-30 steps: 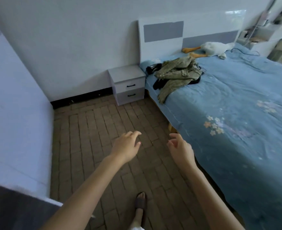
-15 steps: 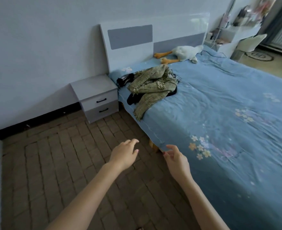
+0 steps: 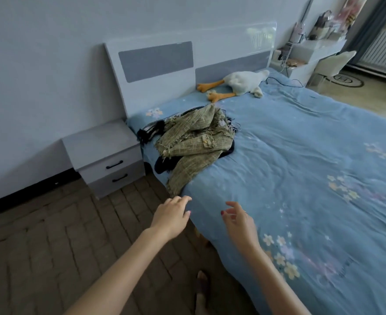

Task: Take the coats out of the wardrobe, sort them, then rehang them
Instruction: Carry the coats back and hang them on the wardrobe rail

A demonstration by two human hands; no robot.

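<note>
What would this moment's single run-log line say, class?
stage: reaching for coats | left hand: open, empty | right hand: open, empty | green tweed coat: heaped on bed over dark garments | wardrobe: unseen

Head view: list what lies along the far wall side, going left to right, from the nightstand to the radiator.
Nightstand → pile of coats → toy goose → white chair → radiator.

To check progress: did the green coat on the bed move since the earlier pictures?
No. The green coat lies by the headboard corner beside the nightstand as before; only the camera turned.
</note>
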